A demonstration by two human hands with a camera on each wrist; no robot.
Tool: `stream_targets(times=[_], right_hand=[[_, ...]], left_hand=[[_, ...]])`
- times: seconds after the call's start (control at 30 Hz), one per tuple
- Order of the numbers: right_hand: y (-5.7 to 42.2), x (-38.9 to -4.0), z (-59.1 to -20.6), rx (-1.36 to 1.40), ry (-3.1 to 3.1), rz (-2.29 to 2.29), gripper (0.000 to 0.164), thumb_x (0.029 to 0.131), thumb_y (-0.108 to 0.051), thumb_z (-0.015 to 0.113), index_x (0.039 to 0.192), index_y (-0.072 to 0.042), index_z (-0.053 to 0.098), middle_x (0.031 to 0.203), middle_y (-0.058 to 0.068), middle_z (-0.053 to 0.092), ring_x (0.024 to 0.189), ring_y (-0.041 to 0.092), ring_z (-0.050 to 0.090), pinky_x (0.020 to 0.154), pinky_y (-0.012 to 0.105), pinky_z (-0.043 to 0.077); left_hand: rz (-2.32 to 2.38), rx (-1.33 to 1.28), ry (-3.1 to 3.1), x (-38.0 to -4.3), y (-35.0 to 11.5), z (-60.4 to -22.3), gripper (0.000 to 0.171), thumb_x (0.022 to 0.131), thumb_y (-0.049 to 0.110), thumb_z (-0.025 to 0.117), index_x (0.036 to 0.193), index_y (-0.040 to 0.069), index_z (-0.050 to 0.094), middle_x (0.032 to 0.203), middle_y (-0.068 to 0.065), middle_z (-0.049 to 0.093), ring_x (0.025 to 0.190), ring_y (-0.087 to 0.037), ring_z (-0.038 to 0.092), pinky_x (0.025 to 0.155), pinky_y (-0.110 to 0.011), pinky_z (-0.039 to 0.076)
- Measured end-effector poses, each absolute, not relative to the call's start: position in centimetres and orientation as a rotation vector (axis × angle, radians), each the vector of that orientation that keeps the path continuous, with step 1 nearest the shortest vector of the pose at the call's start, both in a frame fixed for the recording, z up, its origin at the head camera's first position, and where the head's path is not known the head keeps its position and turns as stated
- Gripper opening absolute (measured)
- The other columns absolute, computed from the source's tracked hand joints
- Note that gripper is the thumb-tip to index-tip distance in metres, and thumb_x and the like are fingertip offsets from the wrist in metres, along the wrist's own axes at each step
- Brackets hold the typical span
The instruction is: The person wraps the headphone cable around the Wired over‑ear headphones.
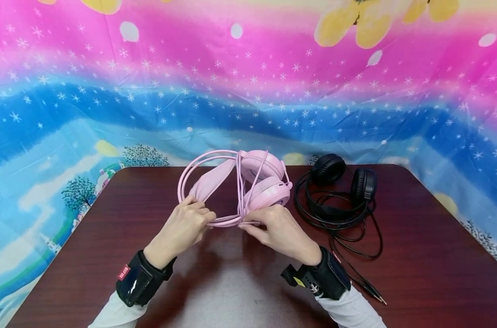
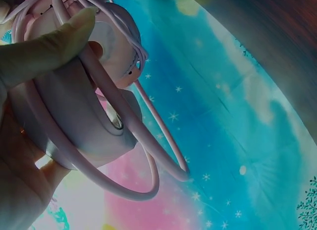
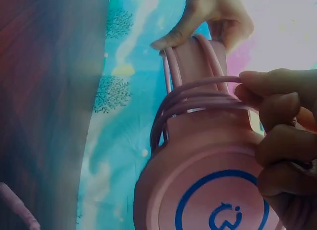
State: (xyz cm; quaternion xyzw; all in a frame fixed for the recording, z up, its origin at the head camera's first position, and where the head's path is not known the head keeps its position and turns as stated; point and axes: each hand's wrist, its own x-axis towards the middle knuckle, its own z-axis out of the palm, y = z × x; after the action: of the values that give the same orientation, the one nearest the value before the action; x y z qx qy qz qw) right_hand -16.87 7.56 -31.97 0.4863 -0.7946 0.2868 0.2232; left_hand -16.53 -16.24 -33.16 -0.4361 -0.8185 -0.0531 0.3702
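Pink headphones are held up over the near middle of the table, their two ear cups toward the right. My left hand grips the headband on the left, its thumb across the band and the cable loops. At the cup end my right hand pinches the pink cable between thumb and fingertips. Several turns of that cable wrap round the band beside the cups, and larger loops arch past the headband. A blue ring and logo mark one ear cup in the right wrist view.
Black headphones lie at the right of the brown table, their cable coiled, with the plugs near the front right. A patterned cloth hangs behind and beside the table.
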Motion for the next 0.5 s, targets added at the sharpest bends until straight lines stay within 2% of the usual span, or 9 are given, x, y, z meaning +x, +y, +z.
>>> stream_targets(times=[0.17, 0.27, 0.37, 0.5], right_hand=[[8.0, -17.0, -31.7, 1.321, -2.18, 0.822, 0.013, 0.077, -0.009, 0.077, 0.072, -0.013, 0.065, 0.062, -0.011, 0.053, 0.057, -0.002, 0.044, 0.053, 0.017, 0.038], [8.2, -17.1, -31.6, 1.392, -2.207, 0.896, 0.008, 0.079, -0.002, 0.071, 0.082, -0.009, 0.069, 0.071, -0.007, 0.061, 0.064, 0.001, 0.049, 0.058, 0.018, 0.042], [8.4, -17.0, -31.3, 1.479, -2.232, 0.99, 0.017, 0.081, 0.004, 0.063, 0.095, -0.003, 0.069, 0.083, -0.001, 0.065, 0.071, 0.003, 0.052, 0.064, 0.02, 0.044], [8.8, -17.1, -30.8, 1.515, -2.241, 1.035, 0.019, 0.083, 0.006, 0.064, 0.1, 0.0, 0.069, 0.084, 0.0, 0.067, 0.069, 0.003, 0.054, 0.062, 0.019, 0.045]], left_hand=[[-0.135, -1.133, -2.101, -16.5, -16.2, -33.2, 0.032, 0.056, -0.008, 0.072, 0.059, 0.01, 0.047, 0.053, 0.001, 0.045, 0.054, -0.019, 0.052, 0.064, -0.033, 0.038], [-0.118, -1.14, -2.114, -16.4, -16.2, -33.2, 0.032, 0.054, -0.008, 0.074, 0.06, 0.011, 0.048, 0.053, 0.002, 0.046, 0.055, -0.018, 0.052, 0.065, -0.033, 0.038], [-0.093, -1.16, -2.125, -16.4, -16.1, -33.3, 0.031, 0.054, -0.008, 0.075, 0.06, 0.011, 0.051, 0.054, 0.002, 0.049, 0.057, -0.018, 0.053, 0.066, -0.033, 0.038], [-0.076, -1.207, -2.118, -16.4, -15.9, -33.3, 0.031, 0.054, -0.009, 0.073, 0.059, 0.012, 0.05, 0.054, 0.003, 0.049, 0.058, -0.017, 0.051, 0.067, -0.033, 0.037]])
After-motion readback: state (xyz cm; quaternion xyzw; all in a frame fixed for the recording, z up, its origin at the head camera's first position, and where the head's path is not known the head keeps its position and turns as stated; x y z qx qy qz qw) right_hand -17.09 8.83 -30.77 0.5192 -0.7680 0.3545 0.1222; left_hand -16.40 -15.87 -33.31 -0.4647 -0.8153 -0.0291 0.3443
